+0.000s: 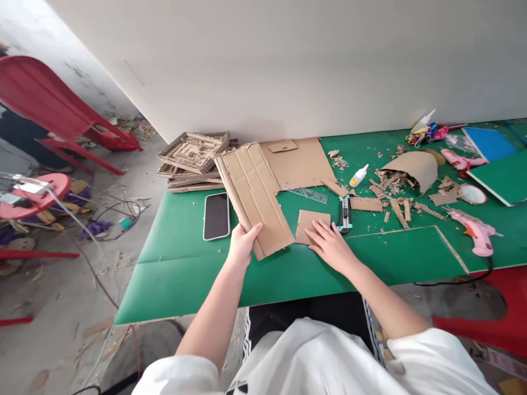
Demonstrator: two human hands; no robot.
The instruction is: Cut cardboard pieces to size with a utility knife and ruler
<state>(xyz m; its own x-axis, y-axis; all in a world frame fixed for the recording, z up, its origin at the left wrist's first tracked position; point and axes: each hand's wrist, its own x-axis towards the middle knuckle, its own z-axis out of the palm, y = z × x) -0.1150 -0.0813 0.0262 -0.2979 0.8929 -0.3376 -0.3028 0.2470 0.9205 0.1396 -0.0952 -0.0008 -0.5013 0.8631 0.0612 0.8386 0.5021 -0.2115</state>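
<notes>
My left hand (pixel 242 244) grips the lower left edge of a long creased cardboard sheet (pixel 257 197), thumb on top. The sheet is tilted, its far end close to a stack of cardboard frames. My right hand (pixel 329 244) lies with fingers spread on a small square cardboard piece (pixel 308 222) on the green table. Just right of that piece is a box cutter (pixel 345 213) with a black and teal handle. A clear ruler (pixel 307 193) lies beyond it, by a larger flat cardboard sheet (pixel 298 162).
A phone (pixel 216 216) lies left of the held sheet. Behind it are stacked cardboard frames (pixel 195 153). Rightward are a glue bottle (pixel 359 175), cardboard scraps (pixel 395 186), pink glue guns (pixel 477 233) and a tape roll (pixel 471 194). A white wall (pixel 288 66) borders the table's back.
</notes>
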